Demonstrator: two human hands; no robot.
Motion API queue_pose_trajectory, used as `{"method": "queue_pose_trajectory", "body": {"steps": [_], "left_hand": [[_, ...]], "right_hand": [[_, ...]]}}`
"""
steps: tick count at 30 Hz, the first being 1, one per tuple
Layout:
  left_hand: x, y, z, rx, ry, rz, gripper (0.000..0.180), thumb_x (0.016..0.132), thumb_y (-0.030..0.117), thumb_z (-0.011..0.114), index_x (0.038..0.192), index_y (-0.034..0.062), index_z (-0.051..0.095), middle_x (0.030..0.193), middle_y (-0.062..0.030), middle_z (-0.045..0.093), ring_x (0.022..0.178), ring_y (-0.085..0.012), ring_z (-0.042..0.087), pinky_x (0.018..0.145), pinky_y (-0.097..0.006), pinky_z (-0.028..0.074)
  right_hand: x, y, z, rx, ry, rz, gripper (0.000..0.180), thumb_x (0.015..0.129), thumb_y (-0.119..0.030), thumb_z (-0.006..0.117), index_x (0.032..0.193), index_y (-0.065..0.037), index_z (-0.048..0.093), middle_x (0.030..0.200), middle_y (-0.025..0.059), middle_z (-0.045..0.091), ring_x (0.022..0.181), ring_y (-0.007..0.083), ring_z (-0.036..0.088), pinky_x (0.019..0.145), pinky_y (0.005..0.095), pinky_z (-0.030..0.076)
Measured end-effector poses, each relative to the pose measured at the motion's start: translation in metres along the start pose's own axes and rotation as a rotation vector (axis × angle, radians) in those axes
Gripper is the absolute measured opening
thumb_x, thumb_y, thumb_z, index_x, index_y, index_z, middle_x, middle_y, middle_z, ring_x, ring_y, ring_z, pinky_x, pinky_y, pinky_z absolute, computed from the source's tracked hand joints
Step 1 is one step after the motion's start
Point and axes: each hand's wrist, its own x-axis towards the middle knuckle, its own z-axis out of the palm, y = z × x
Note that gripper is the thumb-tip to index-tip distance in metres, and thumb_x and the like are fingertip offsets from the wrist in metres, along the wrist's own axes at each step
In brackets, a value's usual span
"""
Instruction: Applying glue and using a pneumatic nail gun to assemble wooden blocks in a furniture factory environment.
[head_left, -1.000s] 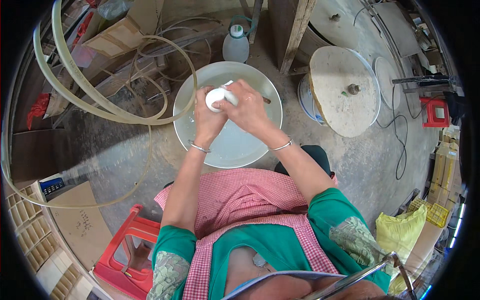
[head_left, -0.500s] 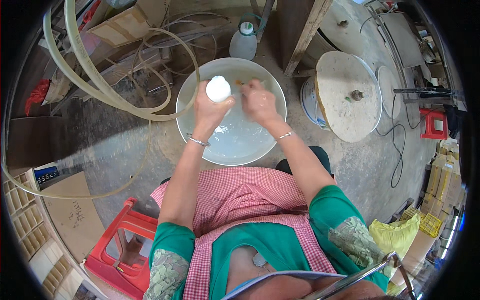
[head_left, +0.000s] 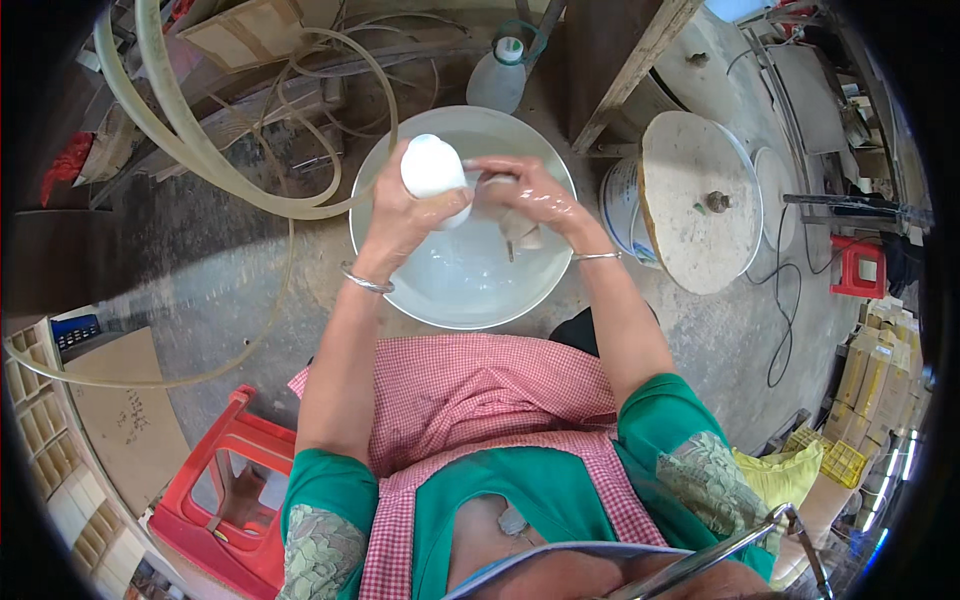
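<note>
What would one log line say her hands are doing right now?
left hand: holds white cup | right hand: wet, grips a cloth beside cup | both above metal basin of water | seated by red stool

The basin (head_left: 400, 250) sits before the person — jug (head_left: 497, 78) behind it, stool (head_left: 232, 480) at the left.

Bare concrete floor (head_left: 230, 290), dusty, carries everything.
On it: white basin (head_left: 520, 300) upper centre, plastic jug (head_left: 497, 78) behind, red stool (head_left: 225, 490) lower left, hoses (head_left: 210, 170) upper left.
</note>
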Motion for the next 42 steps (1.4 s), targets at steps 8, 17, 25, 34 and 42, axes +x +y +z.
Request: {"method": "queue_pose_trajectory", "body": {"steps": [8, 17, 25, 34, 42], "left_hand": [[-0.003, 0.006, -0.006, 0.218, -0.253, 0.032, 0.054, 0.062, 0.013, 0.075, 0.109, 0.0031, 0.050, 0.096, -0.0048, 0.057, 0.087, -0.0131, 0.055, 0.075, -0.027, 0.047], [-0.005, 0.005, -0.007, 0.192, -0.335, -0.064, 0.057, 0.061, 0.011, 0.073, 0.113, 0.0040, 0.051, 0.100, -0.0044, 0.057, 0.092, -0.0128, 0.054, 0.079, -0.027, 0.045], [-0.008, -0.005, 0.002, 0.251, -0.188, 0.007, 0.051, 0.060, 0.009, 0.071, 0.107, 0.0030, 0.053, 0.092, -0.0050, 0.059, 0.085, -0.0134, 0.056, 0.075, -0.027, 0.046], [-0.009, -0.012, 0.019, 0.452, 0.099, 0.104, 0.049, 0.058, 0.011, 0.076, 0.099, 0.0027, 0.050, 0.092, -0.0104, 0.060, 0.085, -0.0183, 0.059, 0.074, -0.031, 0.048], [-0.009, -0.024, 0.032, 0.683, 0.346, 0.276, 0.043, 0.060, 0.019, 0.077, 0.086, 0.0026, 0.047, 0.085, -0.0147, 0.059, 0.083, -0.0338, 0.059, 0.068, -0.040, 0.047]], "right_hand": [[-0.010, -0.033, -0.004, 0.250, 0.032, -0.143, 0.037, 0.073, -0.016, 0.071, 0.108, -0.007, 0.065, 0.089, 0.0008, 0.058, 0.086, 0.0117, 0.053, 0.078, 0.0261, 0.042], [-0.013, -0.034, -0.004, 0.216, -0.016, -0.142, 0.038, 0.071, -0.014, 0.074, 0.106, -0.005, 0.065, 0.089, 0.0005, 0.058, 0.083, 0.0101, 0.052, 0.073, 0.0237, 0.042], [-0.013, -0.038, 0.004, 0.216, 0.028, -0.212, 0.038, 0.071, -0.015, 0.073, 0.106, -0.003, 0.065, 0.081, -0.0009, 0.053, 0.074, 0.0084, 0.047, 0.065, 0.0226, 0.041], [-0.013, -0.040, 0.015, 0.014, 0.192, -0.278, 0.040, 0.069, -0.017, 0.071, 0.104, 0.001, 0.063, 0.076, 0.0033, 0.049, 0.072, 0.0113, 0.045, 0.065, 0.0241, 0.039], [-0.013, -0.043, 0.029, -0.074, 0.342, -0.312, 0.035, 0.069, -0.014, 0.067, 0.101, 0.001, 0.064, 0.074, 0.0048, 0.050, 0.068, 0.0124, 0.046, 0.062, 0.0255, 0.041]]}}
